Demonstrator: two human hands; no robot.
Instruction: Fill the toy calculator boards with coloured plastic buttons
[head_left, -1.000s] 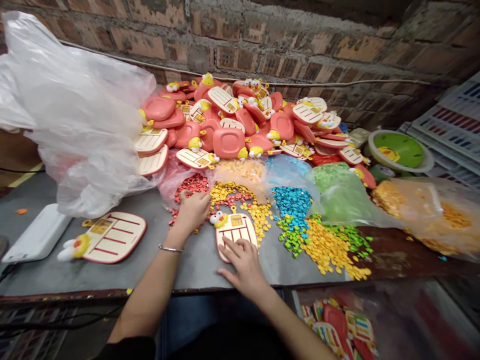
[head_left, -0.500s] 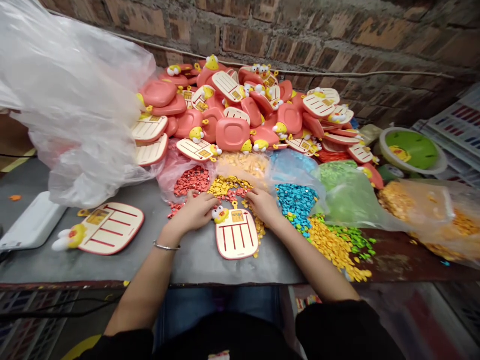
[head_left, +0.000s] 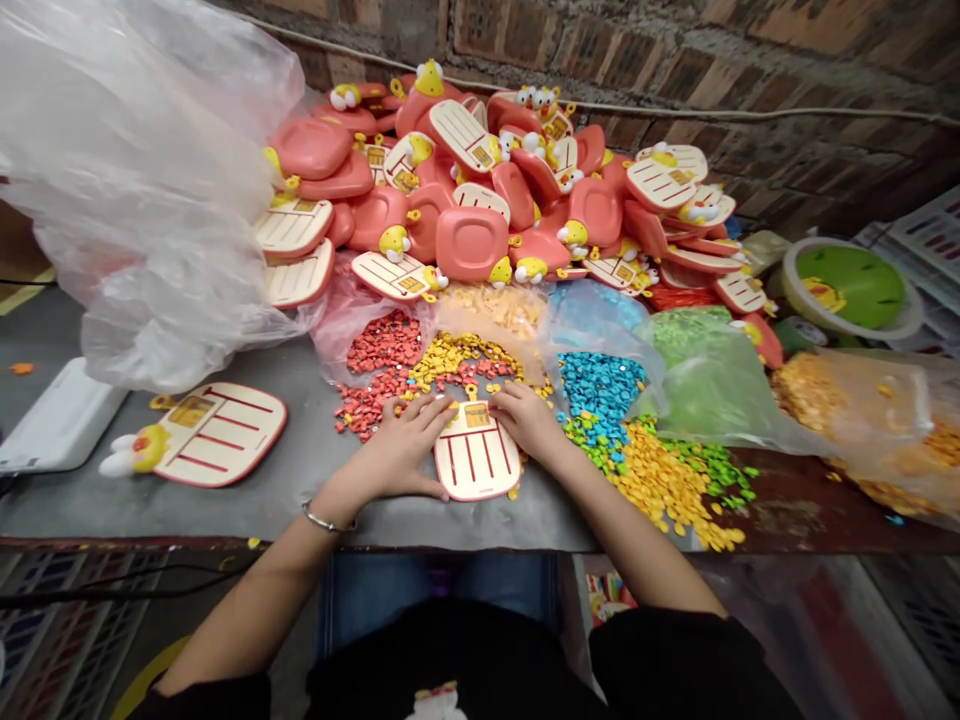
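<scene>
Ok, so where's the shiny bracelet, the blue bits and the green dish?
Bracelet point(head_left: 324, 521): head view, on the band around the wrist.
Blue bits point(head_left: 600, 385): head view, in the middle of the pile.
Green dish point(head_left: 851, 288): head view, on its green middle.

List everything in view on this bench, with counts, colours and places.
duck boards: dozens, coral and cream, heaped against brick wall
front board: one, cream, centre, under both hands
side board: one, cream, bench left
bead heaps: several, red, yellow, blue, green, around front board
bead bags: several, green, orange, blue, before the heap
plastic sheet: one, clear, far left
white case: one, white, left edge
basin: one, green and white, far right
left hand: on front board, silver bracelet at wrist
right hand: on front board
</scene>
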